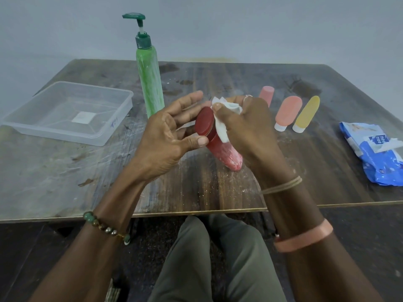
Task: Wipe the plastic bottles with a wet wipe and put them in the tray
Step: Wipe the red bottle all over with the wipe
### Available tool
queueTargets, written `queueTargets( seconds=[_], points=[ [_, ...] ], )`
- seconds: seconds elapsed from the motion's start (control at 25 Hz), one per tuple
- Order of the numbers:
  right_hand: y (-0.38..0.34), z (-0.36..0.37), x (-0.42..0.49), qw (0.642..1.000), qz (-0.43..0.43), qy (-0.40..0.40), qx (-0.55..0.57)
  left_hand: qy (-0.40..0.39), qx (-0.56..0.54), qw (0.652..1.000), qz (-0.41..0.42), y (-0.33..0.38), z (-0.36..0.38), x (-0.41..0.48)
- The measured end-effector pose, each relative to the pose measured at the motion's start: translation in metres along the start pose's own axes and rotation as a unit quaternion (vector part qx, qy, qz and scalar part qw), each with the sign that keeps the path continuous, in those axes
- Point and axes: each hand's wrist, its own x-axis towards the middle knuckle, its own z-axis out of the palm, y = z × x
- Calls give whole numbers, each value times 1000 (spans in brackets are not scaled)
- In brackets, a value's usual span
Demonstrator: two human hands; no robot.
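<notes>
Five bottles total. One red bottle held above table centre, dark red cap end up and toward camera, other end low, just over the wood. Left hand at cap: thumb and fingertips clamped on cap rim, fingers otherwise spread. Right hand w/ one white wipe, fingers closed on it, wipe pressed against bottle neck just below cap.

One tall green pump bottle upright, behind left hand. Three small bottles lying in a row at right: pink one partly behind right hand, then orange, then yellow; last two w/ white caps toward camera, near each other, not touching.

One clear tray at left, no bottles in it, well apart from hands. One blue wipe pack at far right edge, a wipe poking out of flap.

Wrists: bead bracelet on left, thread and pink band on right.
</notes>
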Motion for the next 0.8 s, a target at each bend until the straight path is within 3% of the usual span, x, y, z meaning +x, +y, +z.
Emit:
queueTargets(
  seconds=[0.2,0.44,0.6,0.8],
  points=[
    [4,11,-6,1000,-4,3,23,-15,14,1000,-2,0,-12,1],
    [-1,12,21,1000,7,-5,-23,-39,23,999,-3,0,-11,0],
    [-1,11,1,997,-18,41,-64,-44,3,999,-1,-3,-11,-2],
    [4,15,-22,1000,-18,21,-1,17,36,999,7,-8,-7,5]
  ],
)
